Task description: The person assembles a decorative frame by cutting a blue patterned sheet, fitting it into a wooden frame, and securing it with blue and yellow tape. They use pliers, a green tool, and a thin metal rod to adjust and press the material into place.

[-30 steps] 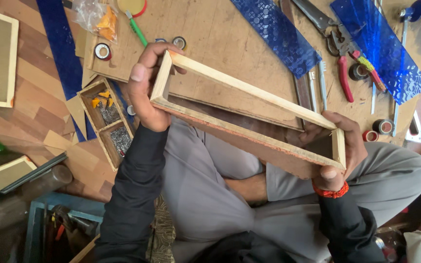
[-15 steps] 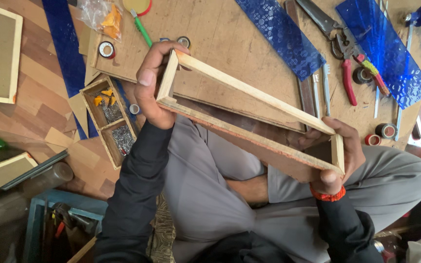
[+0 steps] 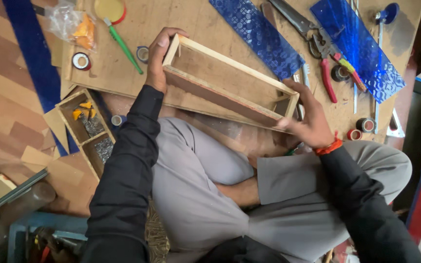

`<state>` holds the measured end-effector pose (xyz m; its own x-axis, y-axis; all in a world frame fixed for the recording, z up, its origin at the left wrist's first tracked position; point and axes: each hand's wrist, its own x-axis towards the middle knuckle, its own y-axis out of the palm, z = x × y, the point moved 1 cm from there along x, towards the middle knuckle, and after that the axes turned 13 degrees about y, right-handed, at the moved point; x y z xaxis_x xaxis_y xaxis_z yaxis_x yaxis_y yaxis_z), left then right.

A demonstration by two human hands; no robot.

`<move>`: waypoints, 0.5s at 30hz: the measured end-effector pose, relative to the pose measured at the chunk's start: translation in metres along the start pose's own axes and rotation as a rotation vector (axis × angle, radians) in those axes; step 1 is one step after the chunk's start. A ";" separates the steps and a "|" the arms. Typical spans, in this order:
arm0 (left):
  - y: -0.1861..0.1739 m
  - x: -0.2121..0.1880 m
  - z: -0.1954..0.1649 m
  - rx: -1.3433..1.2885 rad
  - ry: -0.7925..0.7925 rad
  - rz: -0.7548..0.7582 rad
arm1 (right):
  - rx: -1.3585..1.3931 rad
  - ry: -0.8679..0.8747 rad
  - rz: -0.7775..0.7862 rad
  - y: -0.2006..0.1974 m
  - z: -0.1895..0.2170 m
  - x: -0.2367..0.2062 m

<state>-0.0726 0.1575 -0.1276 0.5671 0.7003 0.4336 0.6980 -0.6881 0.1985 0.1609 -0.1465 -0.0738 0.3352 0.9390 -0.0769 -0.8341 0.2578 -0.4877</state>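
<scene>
Scene: A person sits cross-legged on the floor at a low plywood work board (image 3: 205,22), seen from above, both arms in black sleeves.
Work piece: A long, narrow wooden frame (image 3: 230,87) is held tilted on edge over the near side of the board, above the person's knees.
Left hand: The left hand (image 3: 159,58) wraps one short end of the frame, thumb up along the outer face and fingers curled behind it.
Right hand: The right hand (image 3: 308,119), an orange band at the wrist, clasps the opposite corner, fingers spread over the end rail.
Around it: Two strips of patterned blue sheet (image 3: 257,34) lie beyond the frame with red-handled pliers (image 3: 325,73) and large shears (image 3: 293,17); several tape rolls (image 3: 80,61) dot the board. A divided wooden tray (image 3: 86,131) of small fasteners sits beside the left knee.
Doing it well: In judgement, this is a check or turn of the frame. A balanced hold at both ends should keep the joints from racking. Pressure belongs on the corners, not the thin long rails.
</scene>
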 end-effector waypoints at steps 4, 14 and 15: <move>-0.012 -0.003 0.005 -0.062 -0.036 0.107 | -0.084 0.136 -0.124 -0.026 -0.006 0.035; -0.033 -0.025 0.011 0.102 -0.044 -0.027 | -0.870 0.011 -0.137 -0.014 -0.034 0.134; -0.037 -0.028 0.011 0.071 -0.031 -0.083 | -0.881 0.071 -0.116 -0.017 -0.034 0.135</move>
<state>-0.1098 0.1654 -0.1565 0.5189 0.7603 0.3907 0.7714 -0.6134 0.1691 0.2349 -0.0312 -0.1053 0.4472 0.8941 -0.0245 -0.1636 0.0549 -0.9850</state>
